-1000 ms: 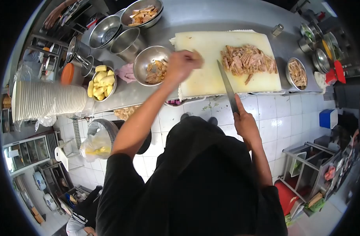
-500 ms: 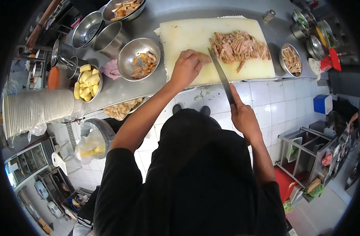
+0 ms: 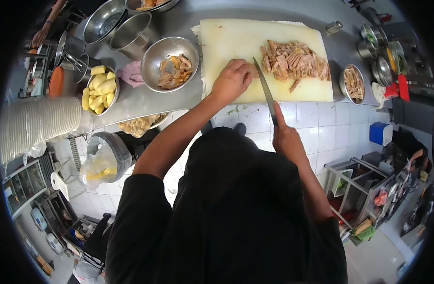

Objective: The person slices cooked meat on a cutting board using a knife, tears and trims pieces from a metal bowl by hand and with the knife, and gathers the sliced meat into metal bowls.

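Note:
My left hand is closed over a small piece of meat on the pale cutting board, its fingers curled against the meat. In my right hand is a long kitchen knife, gripped by the handle, with its blade lying along the right side of that piece. Just right of the blade sits a heap of meat strips. A steel bowl with larger meat pieces stands left of the board.
A bowl of peeled yellow pieces, a pink cloth and stacked white containers are at left. A bowl of sliced meat and a metal shaker stand right. A lined bin is below. Other people are at the edges.
The view has shifted a little, so the board and bowls sit differently in frame. My left hand still holds the meat, and the knife stays beside it with less of the piece showing.

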The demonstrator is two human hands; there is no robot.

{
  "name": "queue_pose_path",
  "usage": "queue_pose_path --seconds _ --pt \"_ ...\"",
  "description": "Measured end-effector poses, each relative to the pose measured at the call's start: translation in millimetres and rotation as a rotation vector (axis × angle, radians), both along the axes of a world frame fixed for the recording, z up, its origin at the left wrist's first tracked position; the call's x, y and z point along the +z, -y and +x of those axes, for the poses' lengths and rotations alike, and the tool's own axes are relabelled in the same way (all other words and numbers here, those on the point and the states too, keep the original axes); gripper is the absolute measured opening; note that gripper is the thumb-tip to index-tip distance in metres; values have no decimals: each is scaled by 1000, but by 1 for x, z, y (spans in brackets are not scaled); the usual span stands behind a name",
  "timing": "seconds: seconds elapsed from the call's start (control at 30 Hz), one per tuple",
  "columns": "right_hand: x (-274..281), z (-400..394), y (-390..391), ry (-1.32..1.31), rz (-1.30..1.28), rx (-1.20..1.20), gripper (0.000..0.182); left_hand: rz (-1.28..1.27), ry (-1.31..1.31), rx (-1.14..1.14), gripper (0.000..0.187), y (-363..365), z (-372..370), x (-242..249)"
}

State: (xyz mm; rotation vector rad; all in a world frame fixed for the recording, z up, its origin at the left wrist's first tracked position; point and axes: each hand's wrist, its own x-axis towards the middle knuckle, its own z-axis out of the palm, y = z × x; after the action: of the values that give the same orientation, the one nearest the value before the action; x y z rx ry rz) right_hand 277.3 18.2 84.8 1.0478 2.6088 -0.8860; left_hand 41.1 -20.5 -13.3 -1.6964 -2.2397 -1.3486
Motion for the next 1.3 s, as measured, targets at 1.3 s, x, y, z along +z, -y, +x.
queue_pose_path --seconds 1.3 --pt "18 -20 -12 1 53 27 71 -13 48 32 19 -3 -1 5"
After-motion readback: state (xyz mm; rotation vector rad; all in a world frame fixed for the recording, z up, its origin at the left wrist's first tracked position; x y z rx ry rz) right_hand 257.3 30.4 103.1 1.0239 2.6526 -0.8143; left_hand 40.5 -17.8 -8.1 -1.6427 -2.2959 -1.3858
